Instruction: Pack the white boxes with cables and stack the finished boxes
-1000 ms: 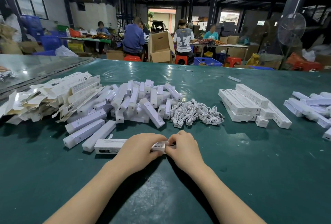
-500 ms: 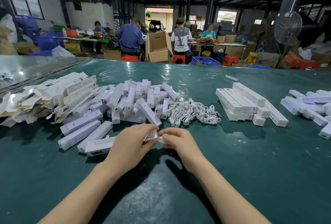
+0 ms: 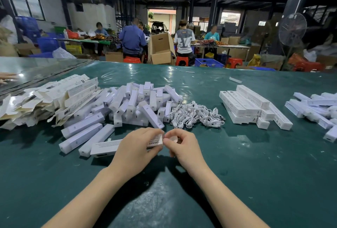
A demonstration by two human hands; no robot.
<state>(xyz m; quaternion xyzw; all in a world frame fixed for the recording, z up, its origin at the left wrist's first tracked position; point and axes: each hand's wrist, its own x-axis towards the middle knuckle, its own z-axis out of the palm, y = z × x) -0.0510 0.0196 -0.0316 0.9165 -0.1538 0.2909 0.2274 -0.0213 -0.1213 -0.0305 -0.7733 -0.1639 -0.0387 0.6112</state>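
My left hand (image 3: 135, 148) grips a long white box (image 3: 105, 146) lying across the green table (image 3: 255, 164), its printed right end showing between my hands. My right hand (image 3: 180, 144) pinches the flap at that end, fingers curled. Just beyond lies a heap of coiled white cables (image 3: 196, 114). A neat stack of closed white boxes (image 3: 246, 105) sits to the right. What is inside the held box is hidden.
A pile of white inner parts (image 3: 138, 103) and flat unfolded cartons (image 3: 45, 100) fill the left. More white pieces (image 3: 317, 109) lie at the far right. Other people work at tables beyond the far edge.
The box's right end has lifted and tilted slightly off the table. My right hand's fingers have shifted at the end flap. Both hands stay in the same spot.
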